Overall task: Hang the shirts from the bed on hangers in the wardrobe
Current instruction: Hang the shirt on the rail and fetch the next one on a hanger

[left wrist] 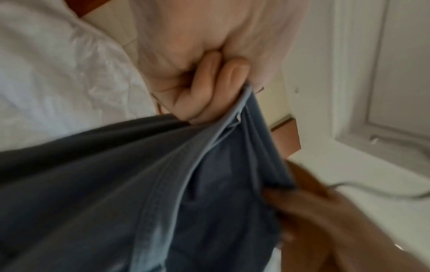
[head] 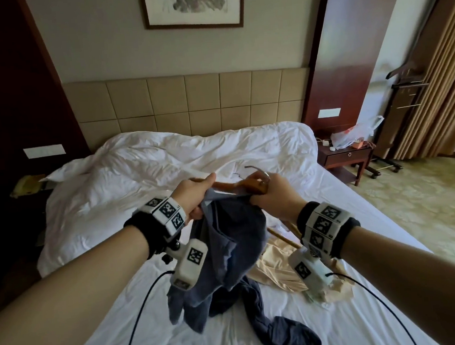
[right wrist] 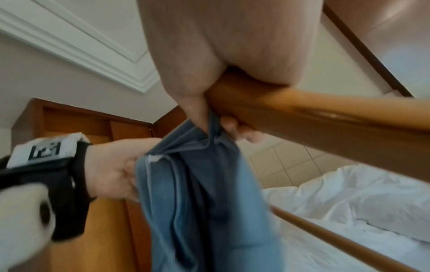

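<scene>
A blue-grey shirt [head: 234,242] hangs from both hands above the white bed [head: 360,216], its tail trailing on the sheet. My left hand [head: 195,196] pinches the shirt's top edge [left wrist: 209,165], with curled fingers [left wrist: 209,88] on the cloth. My right hand [head: 271,193] grips a wooden hanger [head: 254,186] together with the shirt's other edge; the hanger's bar [right wrist: 325,117] passes through the fist. The metal hook [head: 256,168] rises beyond the knuckles. A beige shirt [head: 280,266] lies on the sheet under my right wrist, with another wooden hanger [head: 283,237] on it.
A crumpled white duvet [head: 179,159] covers the head of the bed below a padded headboard [head: 188,99]. A dark nightstand [head: 347,157] with a plastic bag stands at the right, beside a valet stand [head: 405,95] and curtains [head: 442,73]. Wrist cables trail over the sheet.
</scene>
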`<state>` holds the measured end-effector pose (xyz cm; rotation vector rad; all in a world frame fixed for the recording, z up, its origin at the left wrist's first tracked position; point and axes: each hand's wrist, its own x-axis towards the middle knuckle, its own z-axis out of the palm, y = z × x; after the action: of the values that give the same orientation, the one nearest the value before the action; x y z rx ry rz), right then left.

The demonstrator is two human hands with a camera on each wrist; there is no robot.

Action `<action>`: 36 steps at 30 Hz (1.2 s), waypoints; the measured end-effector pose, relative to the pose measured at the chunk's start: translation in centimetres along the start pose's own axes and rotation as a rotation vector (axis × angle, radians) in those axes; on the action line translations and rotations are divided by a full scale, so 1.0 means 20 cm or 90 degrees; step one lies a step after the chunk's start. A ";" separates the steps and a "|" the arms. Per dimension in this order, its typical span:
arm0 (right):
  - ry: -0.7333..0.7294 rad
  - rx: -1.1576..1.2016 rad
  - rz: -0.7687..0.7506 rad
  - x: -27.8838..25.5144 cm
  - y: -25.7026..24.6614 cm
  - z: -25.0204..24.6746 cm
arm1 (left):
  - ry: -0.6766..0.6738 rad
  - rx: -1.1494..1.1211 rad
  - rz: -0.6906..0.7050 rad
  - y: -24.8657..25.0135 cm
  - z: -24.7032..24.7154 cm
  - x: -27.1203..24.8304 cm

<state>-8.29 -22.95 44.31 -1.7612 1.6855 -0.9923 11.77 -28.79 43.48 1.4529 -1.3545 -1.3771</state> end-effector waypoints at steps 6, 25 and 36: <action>0.049 -0.013 -0.029 0.06 -0.12 -0.02 | -0.091 0.297 0.207 0.02 -0.04 -0.15; 0.168 -0.070 0.098 0.12 0.07 -0.25 | -0.011 1.118 0.705 -0.34 -0.27 -0.09; 0.095 -0.039 0.148 0.08 0.15 -0.20 | 0.010 0.754 0.198 -0.15 -0.19 -0.07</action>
<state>-13.38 -24.41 44.67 -1.5157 1.9812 -0.9948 16.31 -27.48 41.58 1.7690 -2.4366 -0.2683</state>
